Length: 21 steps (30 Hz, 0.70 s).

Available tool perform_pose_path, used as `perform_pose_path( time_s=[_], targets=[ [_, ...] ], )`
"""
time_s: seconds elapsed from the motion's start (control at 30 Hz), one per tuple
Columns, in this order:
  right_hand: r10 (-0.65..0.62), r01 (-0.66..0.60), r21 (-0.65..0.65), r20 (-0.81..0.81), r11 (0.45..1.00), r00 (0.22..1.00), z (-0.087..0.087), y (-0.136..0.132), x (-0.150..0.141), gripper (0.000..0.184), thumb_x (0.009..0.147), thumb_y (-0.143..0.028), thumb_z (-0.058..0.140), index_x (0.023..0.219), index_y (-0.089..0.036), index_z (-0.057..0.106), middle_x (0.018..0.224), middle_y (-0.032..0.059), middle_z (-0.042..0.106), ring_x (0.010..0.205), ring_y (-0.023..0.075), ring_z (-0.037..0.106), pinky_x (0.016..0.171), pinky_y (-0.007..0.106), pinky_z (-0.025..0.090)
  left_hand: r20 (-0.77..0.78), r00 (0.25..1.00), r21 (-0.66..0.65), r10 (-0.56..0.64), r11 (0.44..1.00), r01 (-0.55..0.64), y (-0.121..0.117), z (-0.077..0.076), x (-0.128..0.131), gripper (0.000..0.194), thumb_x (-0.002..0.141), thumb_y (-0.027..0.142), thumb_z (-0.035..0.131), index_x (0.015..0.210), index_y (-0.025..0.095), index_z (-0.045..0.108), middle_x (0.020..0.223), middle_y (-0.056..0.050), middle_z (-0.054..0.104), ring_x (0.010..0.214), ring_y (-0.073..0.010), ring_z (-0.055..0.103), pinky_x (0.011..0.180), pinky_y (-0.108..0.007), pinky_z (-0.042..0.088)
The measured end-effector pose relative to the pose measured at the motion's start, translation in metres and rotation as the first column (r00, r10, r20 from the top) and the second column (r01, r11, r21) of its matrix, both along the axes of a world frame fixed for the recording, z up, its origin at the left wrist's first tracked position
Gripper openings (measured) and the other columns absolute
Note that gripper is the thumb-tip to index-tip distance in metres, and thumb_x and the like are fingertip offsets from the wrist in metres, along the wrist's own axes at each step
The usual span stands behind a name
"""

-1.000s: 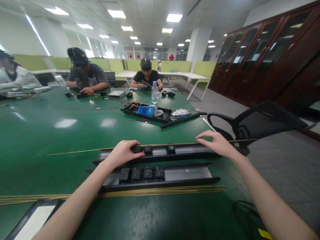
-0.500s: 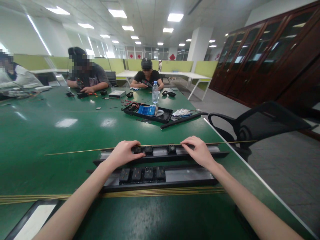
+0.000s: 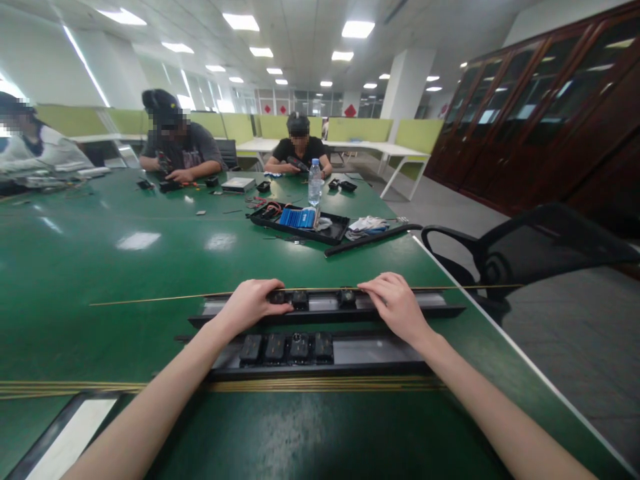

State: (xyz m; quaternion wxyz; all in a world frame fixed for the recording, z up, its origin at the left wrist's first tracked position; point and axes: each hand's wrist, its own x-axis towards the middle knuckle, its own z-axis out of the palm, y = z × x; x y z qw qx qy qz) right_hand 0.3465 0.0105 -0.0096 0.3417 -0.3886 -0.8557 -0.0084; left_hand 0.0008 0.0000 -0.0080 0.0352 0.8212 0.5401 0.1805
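Two long black rails lie side by side on the green table (image 3: 125, 267) in front of me. The far rail (image 3: 440, 311) carries a few small black modules (image 3: 300, 299). The near rail (image 3: 370, 352) holds several black modules (image 3: 287, 347) in a row. My left hand (image 3: 250, 303) rests palm down on the far rail's left part, fingers curled over its far edge beside a module. On the same rail's middle my right hand (image 3: 395, 305) lies with fingers bent, touching a thin brass rod (image 3: 150, 299) that runs along the rail's far side.
More brass rods (image 3: 75, 387) lie along the near rail. A black tray (image 3: 300, 225) with blue parts, a water bottle (image 3: 314, 183) and a black bar (image 3: 367, 240) sit further back. Three people work at the far end. A black chair (image 3: 525, 250) stands at the table's right edge.
My right hand slid left along the far rail, from its right end to its middle. My left hand stayed put.
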Motion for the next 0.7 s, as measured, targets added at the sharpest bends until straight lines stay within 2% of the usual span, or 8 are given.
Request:
perform_pose_path(
  time_s=[0.23,0.47,0.7],
  targets=[
    [0.009,-0.010,0.019,0.055,1.000,0.998,-0.0021,0.0007,0.0002,0.029,0.097,-0.019,0.044,0.114,-0.027,0.067,0.097,0.0056,0.072,0.095,0.0265,0.059,0.090,0.047,0.044,0.012,1.000,0.013,-0.005,1.000,0.005,0.0006,0.0001,0.0005,0.047,0.077,0.062,0.064,0.102,0.023,0.071,0.088,-0.005,0.075,0.079,-0.0220,0.070,0.068,-0.026,0.047],
    [0.008,-0.009,0.017,0.051,1.000,0.999,-0.0012,0.0009,-0.0019,0.025,0.097,-0.021,0.045,0.106,-0.028,0.068,0.093,0.0054,0.072,0.092,0.0269,0.059,0.089,0.047,0.044,0.025,1.000,-0.003,-0.008,1.000,0.008,0.0008,-0.0002,0.0004,0.048,0.077,0.063,0.064,0.102,0.023,0.070,0.089,-0.005,0.075,0.079,-0.0219,0.070,0.068,-0.026,0.047],
    [0.004,-0.004,0.007,0.080,1.000,0.997,-0.0028,0.0025,-0.0009,0.027,0.097,-0.020,0.043,0.109,-0.025,0.068,0.091,0.0070,0.071,0.091,0.0264,0.057,0.086,0.044,0.044,0.014,1.000,0.002,-0.008,1.000,0.008,0.0005,0.0005,0.0004,0.047,0.078,0.062,0.065,0.102,0.022,0.070,0.089,-0.005,0.076,0.081,-0.0226,0.071,0.069,-0.026,0.047]
  ],
)
